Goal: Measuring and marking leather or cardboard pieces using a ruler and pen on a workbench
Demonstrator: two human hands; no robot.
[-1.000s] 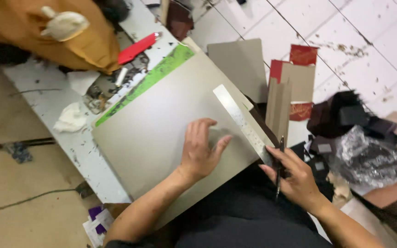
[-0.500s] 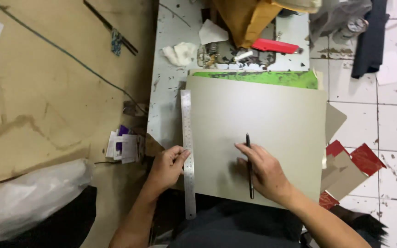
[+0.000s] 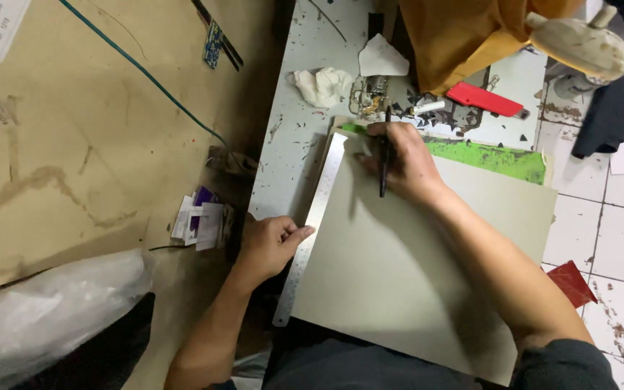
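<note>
- The grey board point(image 3: 413, 267) is a large, flat, matte sheet of stiff card lying across the person's lap and the edge of the white table point(image 3: 290, 144).
- A long, thin metal ruler point(image 3: 310, 227) with a dull shine lies along the board's left edge.
- The left hand point(image 3: 269, 245) pinches the ruler near its lower part, thumb on top and fingers curled under.
- The right hand point(image 3: 399, 159) rests at the board's far corner, fingers closed around a slim black pen point(image 3: 383, 162).
- A green sheet point(image 3: 492, 157) shows from beneath the board's far edge.
- The table is paint-chipped and littered with scraps, a crumpled white cloth point(image 3: 321, 85) and a red utility knife point(image 3: 485, 100).
- To the left lies stained brown cardboard point(image 3: 74, 144); to the right, grimy white floor tiles point(image 3: 615, 209).
</note>
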